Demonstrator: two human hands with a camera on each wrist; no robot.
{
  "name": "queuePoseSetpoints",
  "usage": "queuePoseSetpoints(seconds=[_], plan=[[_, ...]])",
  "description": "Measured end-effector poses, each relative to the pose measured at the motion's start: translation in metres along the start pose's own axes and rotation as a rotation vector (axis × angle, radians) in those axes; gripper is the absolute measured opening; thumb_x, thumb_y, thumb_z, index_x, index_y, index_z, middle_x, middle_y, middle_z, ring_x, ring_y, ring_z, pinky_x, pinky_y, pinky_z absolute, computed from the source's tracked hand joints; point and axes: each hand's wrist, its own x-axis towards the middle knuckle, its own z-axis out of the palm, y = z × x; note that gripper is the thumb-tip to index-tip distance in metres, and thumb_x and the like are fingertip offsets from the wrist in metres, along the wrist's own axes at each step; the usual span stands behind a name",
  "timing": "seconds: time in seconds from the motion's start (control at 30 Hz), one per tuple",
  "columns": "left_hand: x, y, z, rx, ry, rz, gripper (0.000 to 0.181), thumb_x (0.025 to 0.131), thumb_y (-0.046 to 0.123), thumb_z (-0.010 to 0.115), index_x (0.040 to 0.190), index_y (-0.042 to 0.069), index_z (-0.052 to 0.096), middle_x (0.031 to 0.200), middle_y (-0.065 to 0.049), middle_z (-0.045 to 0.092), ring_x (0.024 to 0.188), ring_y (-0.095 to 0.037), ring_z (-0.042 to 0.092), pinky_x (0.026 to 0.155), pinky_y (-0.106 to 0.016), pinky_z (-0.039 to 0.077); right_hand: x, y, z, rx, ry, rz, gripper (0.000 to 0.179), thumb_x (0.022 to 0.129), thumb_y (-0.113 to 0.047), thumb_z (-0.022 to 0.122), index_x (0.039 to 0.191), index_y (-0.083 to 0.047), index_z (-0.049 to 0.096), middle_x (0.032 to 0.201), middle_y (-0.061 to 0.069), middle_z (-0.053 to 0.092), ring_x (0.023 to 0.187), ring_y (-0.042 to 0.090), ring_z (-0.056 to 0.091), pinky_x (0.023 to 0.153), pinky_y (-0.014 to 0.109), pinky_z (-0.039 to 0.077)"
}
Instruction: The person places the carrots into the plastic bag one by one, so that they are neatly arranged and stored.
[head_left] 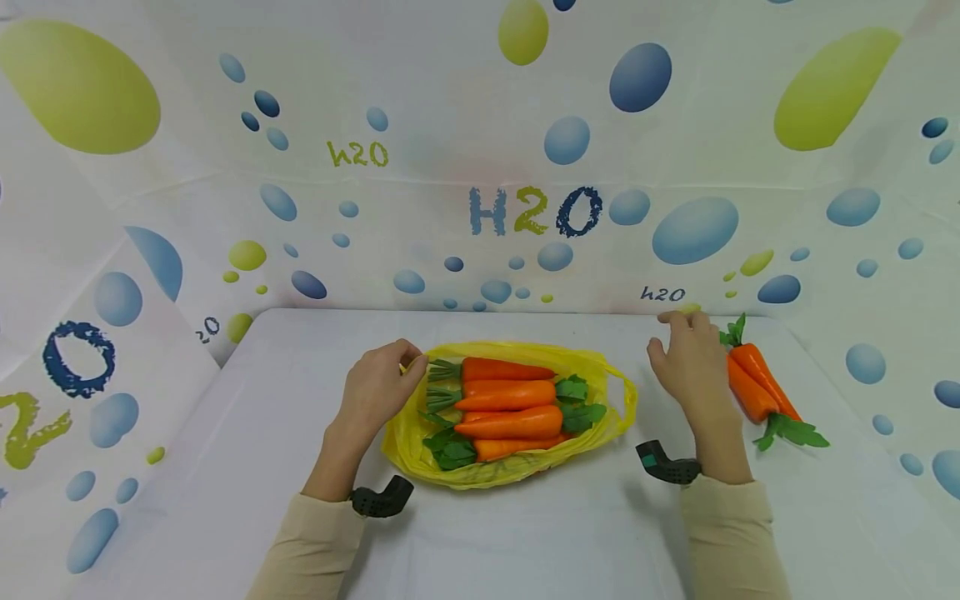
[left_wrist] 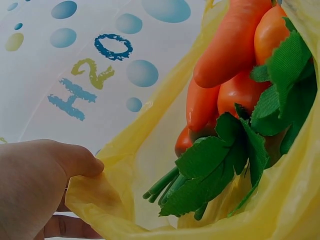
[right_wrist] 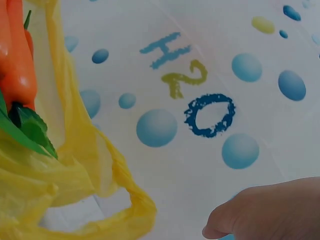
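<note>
A yellow plastic bag lies with its mouth spread, and several orange carrots with green tops rest inside. My left hand pinches the bag's left rim between thumb and fingers; the left wrist view shows the thumb on the yellow film. Away from the bag, my right hand is held over the right side of the table, fingers relaxed and nothing in them. Just right of it lie two more carrots with leafy tops, partly overlapped by the hand in the head view.
A white cloth covers the table. Behind it hangs a white backdrop with blue and green spots and H2O lettering. The bag's handle loop points toward my right hand.
</note>
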Motion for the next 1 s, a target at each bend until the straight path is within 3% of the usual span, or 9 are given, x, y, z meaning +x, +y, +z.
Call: queuePoseSetpoints(seconds=[0.5, 0.73, 1.0], plan=[[0.000, 0.002, 0.000, -0.001, -0.003, -0.007, 0.027, 0.099, 0.030, 0.056, 0.108, 0.009, 0.071, 0.099, -0.008, 0.075, 0.075, -0.019, 0.060, 0.070, -0.035, 0.055, 0.008, 0.036, -0.005, 0.036, 0.041, 0.116, 0.048, 0.097, -0.018, 0.050, 0.137, 0.007, 0.049, 0.136, 0.039, 0.039, 0.117, 0.053, 0.038, 0.099, 0.066, 0.040], [0.001, 0.003, 0.000, 0.003, -0.009, -0.013, 0.027, 0.099, 0.029, 0.057, 0.108, 0.008, 0.070, 0.100, -0.008, 0.075, 0.074, -0.019, 0.059, 0.068, -0.033, 0.055, 0.014, 0.054, -0.008, 0.070, -0.023, 0.219, 0.055, 0.098, -0.021, 0.048, 0.145, 0.006, 0.040, 0.145, 0.041, 0.028, 0.127, 0.057, 0.029, 0.099, 0.071, 0.033], [0.002, 0.003, 0.000, 0.000, -0.002, -0.007, 0.026, 0.098, 0.029, 0.057, 0.108, 0.008, 0.071, 0.100, -0.008, 0.075, 0.074, -0.018, 0.060, 0.068, -0.033, 0.055, 0.014, 0.066, -0.011, 0.097, -0.026, 0.259, 0.061, 0.097, -0.021, 0.046, 0.149, 0.008, 0.033, 0.146, 0.043, 0.025, 0.130, 0.059, 0.025, 0.099, 0.073, 0.031]])
